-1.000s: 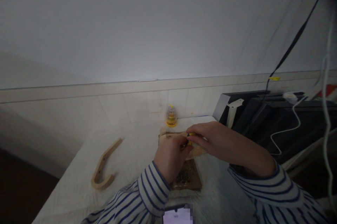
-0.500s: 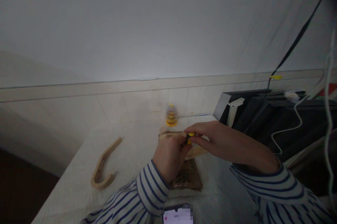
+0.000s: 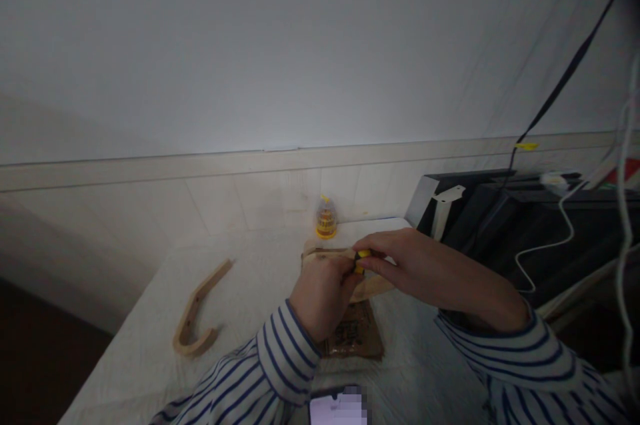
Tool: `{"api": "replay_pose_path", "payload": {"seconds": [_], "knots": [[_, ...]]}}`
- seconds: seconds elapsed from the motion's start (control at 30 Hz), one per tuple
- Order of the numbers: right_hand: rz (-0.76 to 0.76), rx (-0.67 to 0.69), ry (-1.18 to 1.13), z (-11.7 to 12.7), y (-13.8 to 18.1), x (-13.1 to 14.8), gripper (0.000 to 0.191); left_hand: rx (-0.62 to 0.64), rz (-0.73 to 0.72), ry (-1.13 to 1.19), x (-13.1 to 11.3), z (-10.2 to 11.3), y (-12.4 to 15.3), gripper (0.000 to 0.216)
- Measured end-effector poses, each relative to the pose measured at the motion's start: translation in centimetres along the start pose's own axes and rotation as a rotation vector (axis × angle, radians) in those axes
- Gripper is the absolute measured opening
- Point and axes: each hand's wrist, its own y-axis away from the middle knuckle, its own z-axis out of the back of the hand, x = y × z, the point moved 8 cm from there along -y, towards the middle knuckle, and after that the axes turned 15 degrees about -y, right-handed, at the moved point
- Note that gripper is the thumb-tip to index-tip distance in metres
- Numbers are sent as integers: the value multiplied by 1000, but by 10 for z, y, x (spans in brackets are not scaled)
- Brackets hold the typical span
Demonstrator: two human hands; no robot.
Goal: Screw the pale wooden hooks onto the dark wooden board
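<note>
My left hand point(image 3: 323, 295) is closed around a light wooden piece point(image 3: 373, 286) and steadies it on the white table point(image 3: 250, 305). My right hand point(image 3: 410, 265) pinches a small yellow and black screwdriver handle point(image 3: 363, 255) over that piece, close against the left fingers. A brown paper packet point(image 3: 356, 338) lies under the hands. Striped sleeves cover both forearms.
A curved wooden hook-shaped part point(image 3: 197, 313) lies at the left of the table. A yellow bit holder point(image 3: 326, 218) stands at the back by the wall. Black equipment point(image 3: 525, 232) with white cables point(image 3: 565, 225) is at the right. A lit phone point(image 3: 337, 408) is at the near edge.
Both hands stay in place on the wooden piece; the right fingers shift slightly on the yellow handle.
</note>
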Motion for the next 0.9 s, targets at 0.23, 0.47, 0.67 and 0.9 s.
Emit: {"api": "replay_pose_path", "payload": {"seconds": [0.23,0.47,0.67,0.9], "knots": [[-1,-33,65,0,0,-2,21,45,-8,32,-1,-2,-1,18],[8,-39,88,-2,-1,-5,21,22,7,10,0,-2,-1,21],[0,-42,78,0,-2,-2,20,-4,49,72,3,-2,0,18],[-33,-10,53,0,-1,-1,19,-5,53,50,3,0,0,18]]}}
